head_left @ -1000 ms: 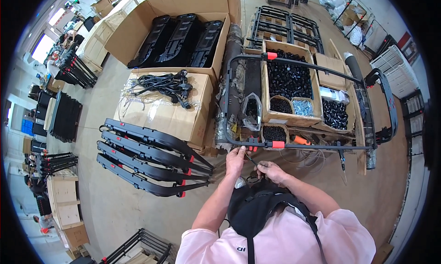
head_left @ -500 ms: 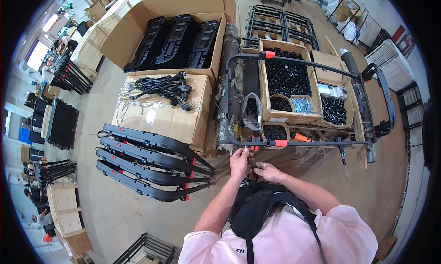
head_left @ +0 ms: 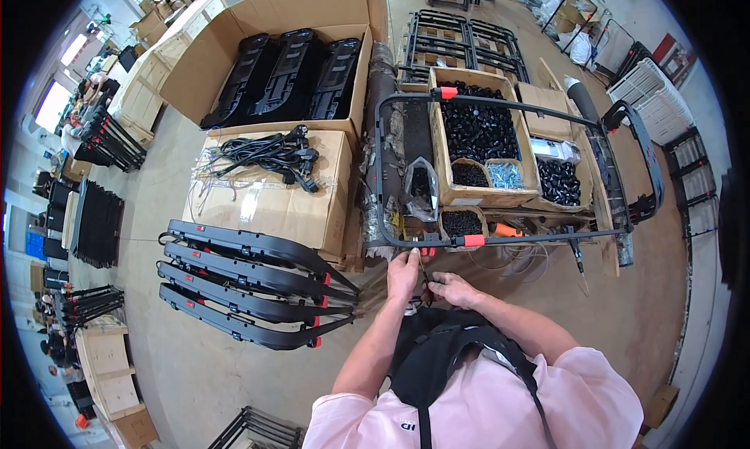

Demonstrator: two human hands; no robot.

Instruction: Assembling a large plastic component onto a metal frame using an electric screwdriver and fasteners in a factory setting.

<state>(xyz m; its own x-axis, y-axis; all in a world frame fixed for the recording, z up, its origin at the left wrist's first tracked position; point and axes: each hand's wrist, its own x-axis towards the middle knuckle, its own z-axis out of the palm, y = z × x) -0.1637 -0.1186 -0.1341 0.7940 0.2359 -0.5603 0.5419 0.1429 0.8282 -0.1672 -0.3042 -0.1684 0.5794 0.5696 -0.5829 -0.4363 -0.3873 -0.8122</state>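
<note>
A black tubular frame with red clips lies across the wooden bench in front of me. My left hand is closed at the frame's near left corner, thumb and fingertips up against the near rail. What its fingers grip is too small to make out. My right hand sits just right of it and lower, fingers pinched together by a thin dark cord that runs between the hands. Just above the left fingertips, a small black-and-red fitting sits at the rail.
Inside the frame stand wooden bins of black knobs, silver screws and black screws. An orange-handled tool and a black power driver lie near the rail. Left are several curved black frames and a carton with cables.
The whole view has shifted slightly left. Both hands stay near the frame's near left corner; the cord between them shows a little more plainly.
</note>
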